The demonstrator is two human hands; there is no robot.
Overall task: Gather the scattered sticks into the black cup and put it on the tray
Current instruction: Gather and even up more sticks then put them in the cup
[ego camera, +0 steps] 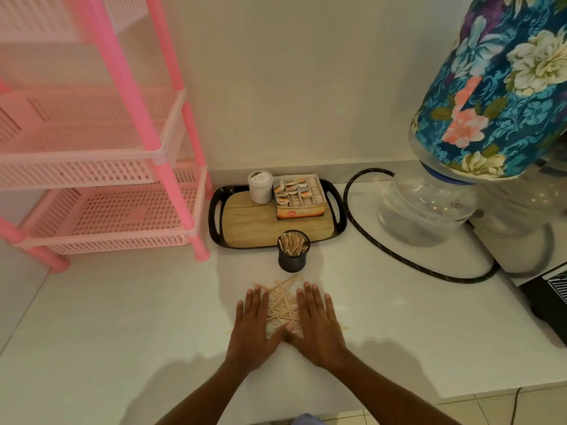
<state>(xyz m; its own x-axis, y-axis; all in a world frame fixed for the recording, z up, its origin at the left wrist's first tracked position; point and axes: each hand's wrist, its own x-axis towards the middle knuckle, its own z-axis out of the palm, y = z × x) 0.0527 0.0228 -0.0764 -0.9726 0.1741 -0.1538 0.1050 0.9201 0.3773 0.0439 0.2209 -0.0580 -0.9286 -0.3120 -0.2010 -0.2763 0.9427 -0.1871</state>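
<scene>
Home pantry counter [122, 317]: water dispenser [460, 179]

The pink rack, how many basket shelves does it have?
3 show: top shelf at the upper left corner, middle shelf below it, bottom shelf beside the tray. More could be hidden above the picture.

The scene is lit softly and evenly with warm light, neither dim nor harsh. Faint grey shadows are cast on the white bench [92, 332] below the two forearms, toward the near edge. Small bright glints are seen on the clear plastic water bottle [426, 204]. The pink plastic shelf rack [129, 87] looks washed out and a little blurred. Straight lines are bent near the edges by the wide lens. The middle is fairly sharp.
</scene>
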